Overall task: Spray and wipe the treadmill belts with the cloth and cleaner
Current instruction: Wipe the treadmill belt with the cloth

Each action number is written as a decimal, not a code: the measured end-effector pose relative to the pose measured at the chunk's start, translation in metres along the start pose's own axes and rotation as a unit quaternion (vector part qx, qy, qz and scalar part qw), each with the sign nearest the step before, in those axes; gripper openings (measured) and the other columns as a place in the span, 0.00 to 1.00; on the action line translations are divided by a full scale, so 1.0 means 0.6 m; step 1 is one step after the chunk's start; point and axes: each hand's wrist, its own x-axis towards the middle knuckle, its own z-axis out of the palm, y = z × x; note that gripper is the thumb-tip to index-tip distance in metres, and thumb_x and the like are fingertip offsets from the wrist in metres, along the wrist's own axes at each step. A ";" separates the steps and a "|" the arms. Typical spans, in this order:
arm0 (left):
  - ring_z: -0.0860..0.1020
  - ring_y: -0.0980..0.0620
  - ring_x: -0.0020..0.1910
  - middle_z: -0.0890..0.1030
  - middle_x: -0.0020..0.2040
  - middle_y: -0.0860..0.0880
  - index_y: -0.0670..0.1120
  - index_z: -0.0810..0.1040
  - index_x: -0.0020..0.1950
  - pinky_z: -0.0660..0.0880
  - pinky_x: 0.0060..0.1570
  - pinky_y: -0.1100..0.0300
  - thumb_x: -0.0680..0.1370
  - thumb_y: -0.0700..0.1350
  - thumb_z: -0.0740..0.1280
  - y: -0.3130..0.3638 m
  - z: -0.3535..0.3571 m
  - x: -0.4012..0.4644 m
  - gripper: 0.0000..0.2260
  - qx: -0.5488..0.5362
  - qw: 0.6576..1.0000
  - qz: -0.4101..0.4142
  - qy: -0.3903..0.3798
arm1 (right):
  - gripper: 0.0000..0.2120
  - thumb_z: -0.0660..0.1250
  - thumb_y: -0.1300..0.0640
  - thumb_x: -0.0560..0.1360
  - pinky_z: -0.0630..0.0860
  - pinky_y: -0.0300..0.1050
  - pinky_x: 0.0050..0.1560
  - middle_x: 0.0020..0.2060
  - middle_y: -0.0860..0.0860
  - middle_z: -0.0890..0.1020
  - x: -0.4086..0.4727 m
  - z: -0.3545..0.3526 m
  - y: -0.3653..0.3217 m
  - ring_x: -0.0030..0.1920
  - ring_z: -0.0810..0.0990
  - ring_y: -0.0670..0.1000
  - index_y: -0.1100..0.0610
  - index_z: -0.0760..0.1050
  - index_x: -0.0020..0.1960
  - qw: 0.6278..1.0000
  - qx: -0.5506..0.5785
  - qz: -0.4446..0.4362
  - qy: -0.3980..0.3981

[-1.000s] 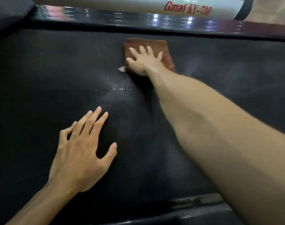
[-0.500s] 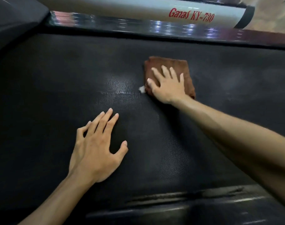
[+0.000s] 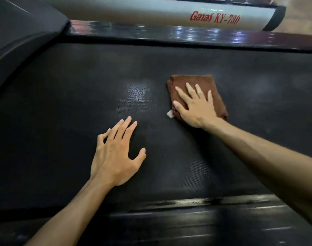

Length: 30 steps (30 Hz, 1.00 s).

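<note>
stage: wiping is under way, right hand (image 3: 196,105) flat on the folded brown cloth (image 3: 196,87), pressing it onto the treadmill belt (image 3: 63,121)
progress: a wet-looking sheen (image 3: 137,93) sits just left of the cloth, so spray seems to be down already (the cleaner bottle is nowhere in view); by my reading plenty of belt is left to cover
right fingers: straight and spread on top of the cloth, pressing, not curled round it
left hand (image 3: 114,157): open, fingers splayed, braced on bare belt, holding nothing
cloth: soft, plush, folded to a pad, small white tag (image 3: 169,114) poking out at its near-left corner
belt: black, matte, fine woven grain
side rails: glossy dark side rail (image 3: 187,32) beyond; white housing (image 3: 151,13) lettered "ganas ky-730"
</note>
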 end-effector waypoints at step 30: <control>0.50 0.49 0.83 0.53 0.84 0.55 0.64 0.53 0.82 0.47 0.79 0.45 0.76 0.71 0.44 0.056 0.019 0.150 0.34 0.073 0.996 0.049 -0.033 | 0.25 0.64 0.67 0.78 0.39 0.53 0.80 0.75 0.48 0.72 -0.200 -0.036 0.119 0.80 0.61 0.48 0.50 0.71 0.73 0.964 0.231 -0.042 0.122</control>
